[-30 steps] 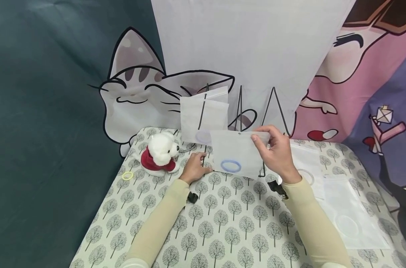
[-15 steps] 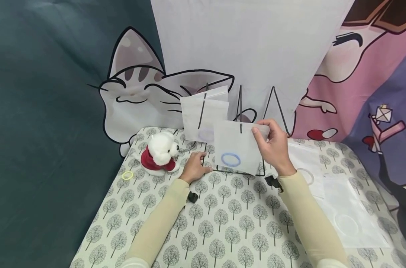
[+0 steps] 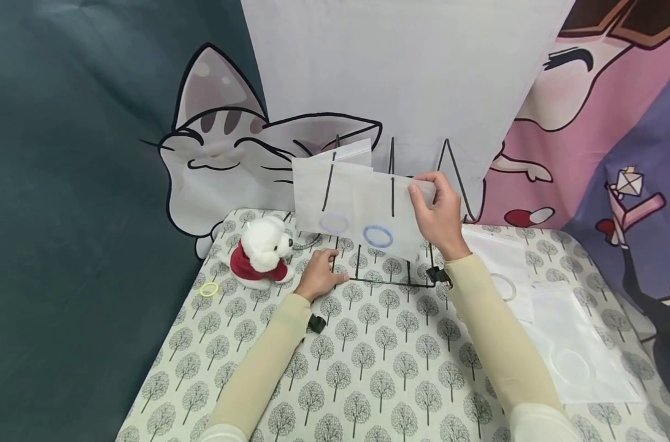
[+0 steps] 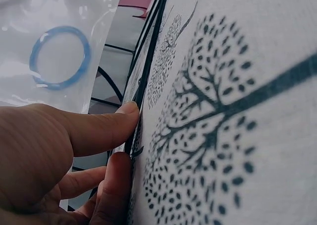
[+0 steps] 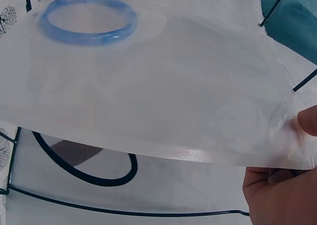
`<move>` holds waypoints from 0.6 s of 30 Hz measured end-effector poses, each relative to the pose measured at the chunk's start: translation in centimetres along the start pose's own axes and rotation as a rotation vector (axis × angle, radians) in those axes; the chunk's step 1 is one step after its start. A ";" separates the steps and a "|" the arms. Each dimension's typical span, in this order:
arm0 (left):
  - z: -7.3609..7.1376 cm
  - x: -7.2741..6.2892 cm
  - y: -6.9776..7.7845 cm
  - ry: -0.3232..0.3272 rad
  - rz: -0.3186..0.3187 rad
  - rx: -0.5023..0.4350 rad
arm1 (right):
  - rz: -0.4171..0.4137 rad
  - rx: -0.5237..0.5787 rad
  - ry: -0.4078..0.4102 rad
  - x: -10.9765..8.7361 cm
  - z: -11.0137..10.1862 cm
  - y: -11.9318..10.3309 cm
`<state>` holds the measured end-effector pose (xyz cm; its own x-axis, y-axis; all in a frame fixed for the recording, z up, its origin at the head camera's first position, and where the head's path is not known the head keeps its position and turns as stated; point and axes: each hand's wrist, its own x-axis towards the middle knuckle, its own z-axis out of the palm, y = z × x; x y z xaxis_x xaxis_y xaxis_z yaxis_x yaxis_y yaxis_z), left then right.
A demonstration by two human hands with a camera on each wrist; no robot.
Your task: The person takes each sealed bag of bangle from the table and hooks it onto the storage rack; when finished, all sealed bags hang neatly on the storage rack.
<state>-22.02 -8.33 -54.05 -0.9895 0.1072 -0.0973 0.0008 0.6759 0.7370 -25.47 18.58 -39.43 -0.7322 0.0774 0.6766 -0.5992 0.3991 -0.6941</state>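
My right hand pinches the top right corner of a frosted zip bag. A blue bangle lies inside that bag. The middle prong of a black wire display rack comes through the bag's top edge. With thumb and fingers, my left hand holds the rack's base wire at its front left corner, low at the tablecloth; the left wrist view shows the thumb on the wire. On the rack's left prong hangs another frosted bag with a lilac bangle.
A white plush bear in red sits left of the rack. A yellow ring lies near the table's left edge. Two more frosted bags lie at right, one with a pale bangle. The rack's right prong bears no bag.
My right hand has raised the blue bangle's bag and moved it back and slightly left, so the middle prong shows further through it. My left hand stays on the rack's base.
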 end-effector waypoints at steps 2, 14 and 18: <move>0.0 -0.1 -0.1 -0.004 -0.002 -0.008 | 0.012 0.002 0.003 0.5 0.3 0.3; 0.1 0.4 -0.5 0.012 -0.002 0.009 | 0.074 -0.007 0.050 2.2 1.7 2.1; 0.2 0.5 -0.5 0.023 0.009 0.015 | 0.088 0.015 0.054 2.1 1.7 1.2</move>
<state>-22.49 -8.47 -54.54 -0.9924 0.0967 -0.0756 0.0114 0.6858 0.7277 -28.26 17.71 -39.30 -0.7637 0.1608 0.6252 -0.5389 0.3746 -0.7545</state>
